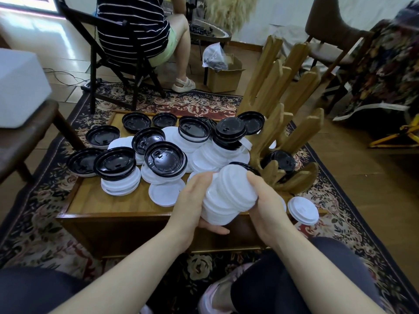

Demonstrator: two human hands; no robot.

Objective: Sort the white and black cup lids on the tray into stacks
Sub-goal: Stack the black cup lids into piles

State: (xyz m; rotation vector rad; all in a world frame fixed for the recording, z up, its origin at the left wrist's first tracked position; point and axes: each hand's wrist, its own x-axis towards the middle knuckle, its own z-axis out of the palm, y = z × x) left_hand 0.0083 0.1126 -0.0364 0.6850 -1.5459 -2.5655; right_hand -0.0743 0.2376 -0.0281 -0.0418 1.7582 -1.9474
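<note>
Holding a tilted white stack (229, 196) between both hands, the person is midway through gathering the white lids. The left hand (195, 205) cups the stack's lower end, its fingers (215, 230) curled under the bottom lid; the right hand (263, 200) wraps the upper side, thumb lying over the top lid. Both grips are closed round the stack, which hangs just above the near edge of the tray (118, 200).

Beyond the fingers lies the unsorted heap — black lids (166, 159) mostly upside down on loose white lids (166, 194), with a short black stack (230, 132) further back. Just right of the right hand a single white lid (302, 209) overhangs the tray's corner, and a wooden rack (283, 123) stands behind it with another black lid caught in its base.

The step in hand looks like squaring the white stack. Next, the judgement is that one hand must let go to fetch another white lid — the flat one just left of the left hand is nearest — while the other steadies the stack so that it does not slip apart.
</note>
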